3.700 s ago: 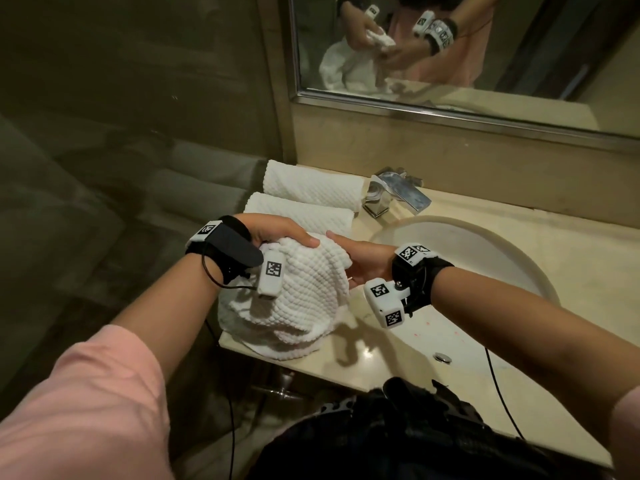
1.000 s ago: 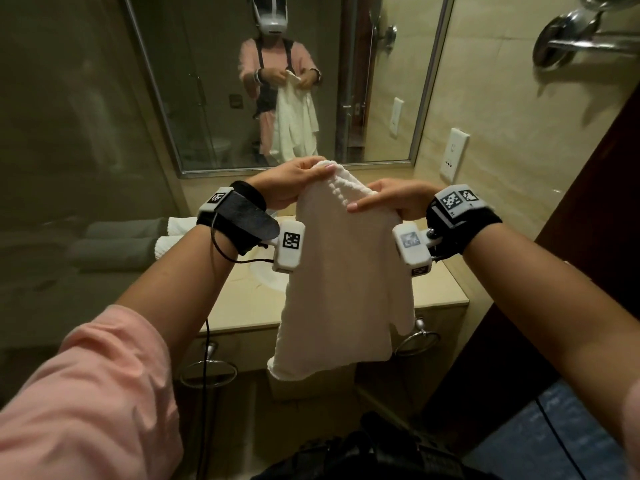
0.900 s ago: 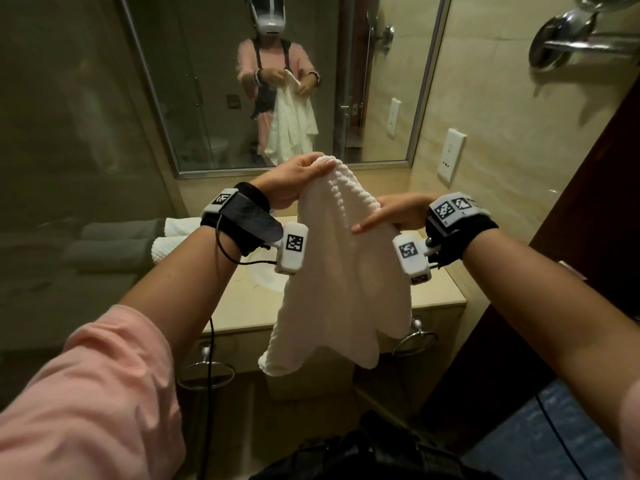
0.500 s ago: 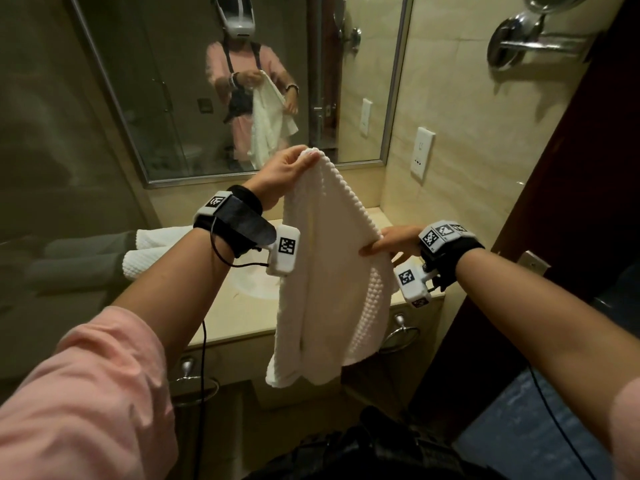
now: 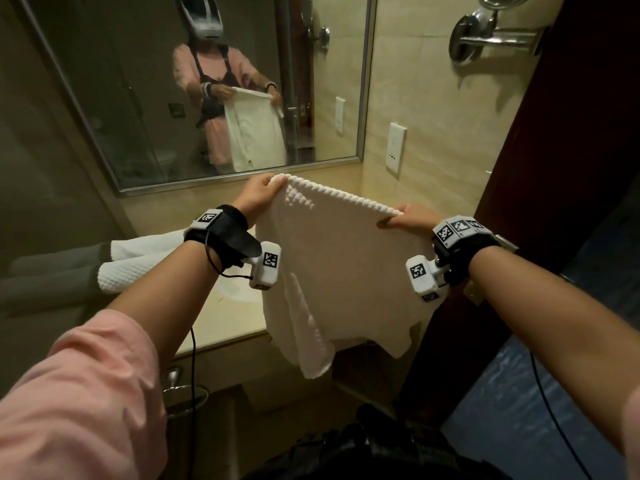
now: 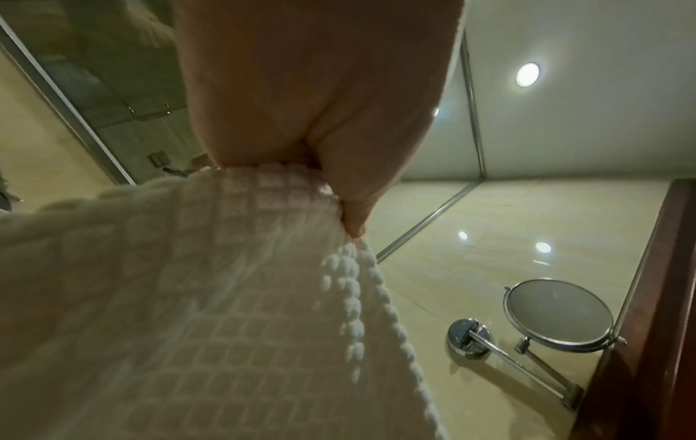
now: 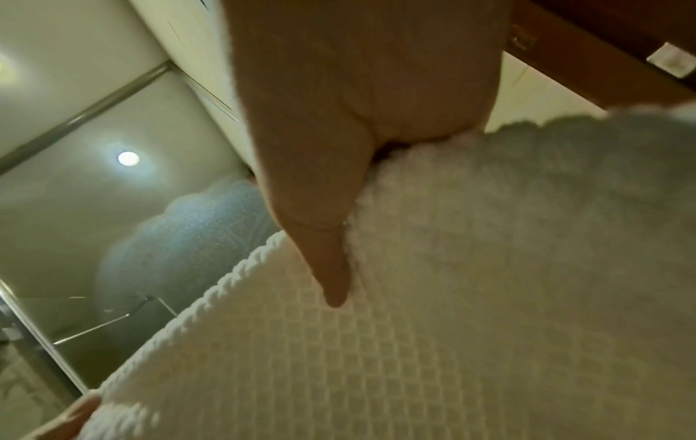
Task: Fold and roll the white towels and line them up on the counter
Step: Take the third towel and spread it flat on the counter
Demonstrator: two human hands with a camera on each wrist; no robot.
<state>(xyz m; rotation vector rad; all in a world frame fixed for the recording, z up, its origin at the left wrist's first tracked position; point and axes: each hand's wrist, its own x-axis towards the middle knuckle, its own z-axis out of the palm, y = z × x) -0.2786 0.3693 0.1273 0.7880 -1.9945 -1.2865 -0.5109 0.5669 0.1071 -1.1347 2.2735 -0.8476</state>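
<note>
I hold a white waffle-weave towel spread out in the air in front of the counter. My left hand pinches its upper left corner and my right hand pinches the upper right corner, so the top edge runs taut between them. The towel hangs down past the counter's front edge, its lower part uneven. In the left wrist view my left hand grips the towel. In the right wrist view my thumb lies on the towel. Two rolled white towels lie side by side at the counter's left.
A large wall mirror hangs behind the counter and reflects me with the towel. A wall socket and a round swing-arm mirror are on the right wall. A dark wooden door frame stands at the right. A towel ring hangs below the counter.
My right hand has slid along the top edge to the right corner and pulled away from the left hand, so the bunched, hanging towel now spreads wide between both hands.
</note>
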